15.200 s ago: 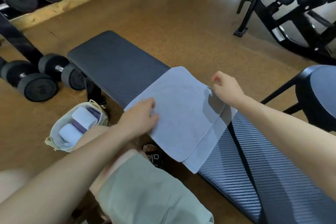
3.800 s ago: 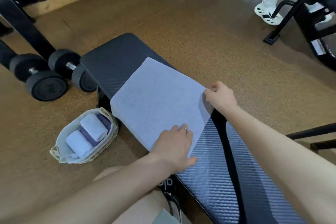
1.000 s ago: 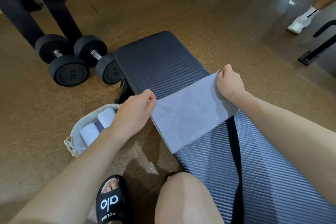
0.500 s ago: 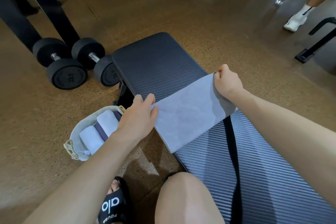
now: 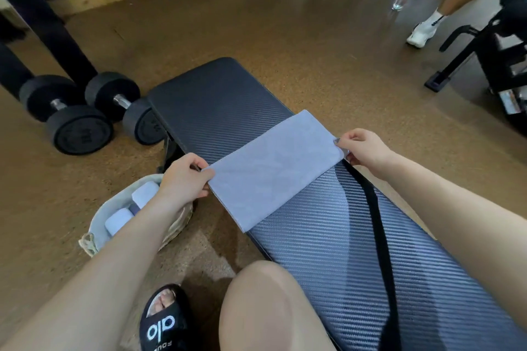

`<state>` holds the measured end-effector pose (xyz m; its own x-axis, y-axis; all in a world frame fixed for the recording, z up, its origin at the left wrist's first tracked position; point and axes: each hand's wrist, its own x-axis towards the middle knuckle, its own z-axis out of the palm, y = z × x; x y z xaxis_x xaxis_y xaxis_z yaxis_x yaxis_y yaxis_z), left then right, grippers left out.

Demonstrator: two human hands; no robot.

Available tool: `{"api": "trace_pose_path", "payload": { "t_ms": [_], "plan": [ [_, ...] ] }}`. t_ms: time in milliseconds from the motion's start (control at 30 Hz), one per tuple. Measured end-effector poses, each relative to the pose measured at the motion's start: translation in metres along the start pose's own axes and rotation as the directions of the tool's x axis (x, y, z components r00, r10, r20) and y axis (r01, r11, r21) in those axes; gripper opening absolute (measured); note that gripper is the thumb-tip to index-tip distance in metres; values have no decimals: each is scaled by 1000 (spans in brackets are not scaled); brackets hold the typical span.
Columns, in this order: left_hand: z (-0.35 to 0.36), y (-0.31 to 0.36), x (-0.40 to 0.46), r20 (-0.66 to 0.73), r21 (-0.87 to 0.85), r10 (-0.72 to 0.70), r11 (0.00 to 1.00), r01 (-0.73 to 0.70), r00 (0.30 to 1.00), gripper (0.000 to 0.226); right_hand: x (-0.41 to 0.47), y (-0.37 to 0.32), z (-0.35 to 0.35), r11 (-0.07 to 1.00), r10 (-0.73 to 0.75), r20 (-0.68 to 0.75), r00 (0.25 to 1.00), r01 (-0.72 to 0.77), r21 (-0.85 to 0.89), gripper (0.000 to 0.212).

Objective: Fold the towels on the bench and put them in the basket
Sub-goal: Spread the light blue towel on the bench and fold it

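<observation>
The left hand (image 5: 185, 177) pinches the near-left end of the towel (image 5: 271, 171) with thumb and fingers. The right hand (image 5: 362, 148) pinches the far-right end the same way. The folded light-blue towel lies flat across the bench (image 5: 328, 236) — its near end hangs a little over the left edge. The basket (image 5: 97, 228) sits on the floor beside the bench — rolled towels (image 5: 118, 221) lie inside.

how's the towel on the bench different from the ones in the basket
The towel on the bench lies spread flat, pinched at its ends by the left hand and right hand; the towels in the basket are rolled up and untouched. All look pale lavender.
</observation>
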<state>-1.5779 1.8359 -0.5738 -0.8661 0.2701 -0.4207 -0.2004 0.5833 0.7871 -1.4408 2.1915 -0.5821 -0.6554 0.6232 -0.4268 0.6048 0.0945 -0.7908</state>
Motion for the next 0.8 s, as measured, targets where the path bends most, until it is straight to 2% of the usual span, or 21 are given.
{"api": "trace_pose_path", "payload": {
  "t_ms": [133,300,433,533,633,700,767,800],
  "plan": [
    [-3,5,-4,39,-71,-63,995,65,997,8,-7,2,10,994,-23,-142,990,38,104,15],
    [-9,7,-6,167,-37,-136,989,143,977,5,-7,-12,16,979,-194,-300,934,164,-123,14],
    [-15,6,-16,271,48,-149,989,141,951,20,7,-40,30,956,-284,-305,909,245,-161,15],
    [-17,11,-29,325,56,-148,989,137,934,14,24,-62,49,948,-311,-289,906,274,-162,17],
    [-18,10,-38,418,72,-134,991,114,899,23,33,-77,70,926,-327,-224,918,263,-271,29],
    [-19,9,-41,453,62,-131,991,116,882,25,26,-75,82,844,-391,-189,901,270,-464,38],
    [-19,10,-44,477,45,-119,993,111,871,26,1,-62,91,699,-566,-141,812,382,-605,35],
    [-20,11,-45,487,36,-104,994,99,867,26,-20,-53,95,633,-641,-67,764,477,-610,32]
  ]
}}
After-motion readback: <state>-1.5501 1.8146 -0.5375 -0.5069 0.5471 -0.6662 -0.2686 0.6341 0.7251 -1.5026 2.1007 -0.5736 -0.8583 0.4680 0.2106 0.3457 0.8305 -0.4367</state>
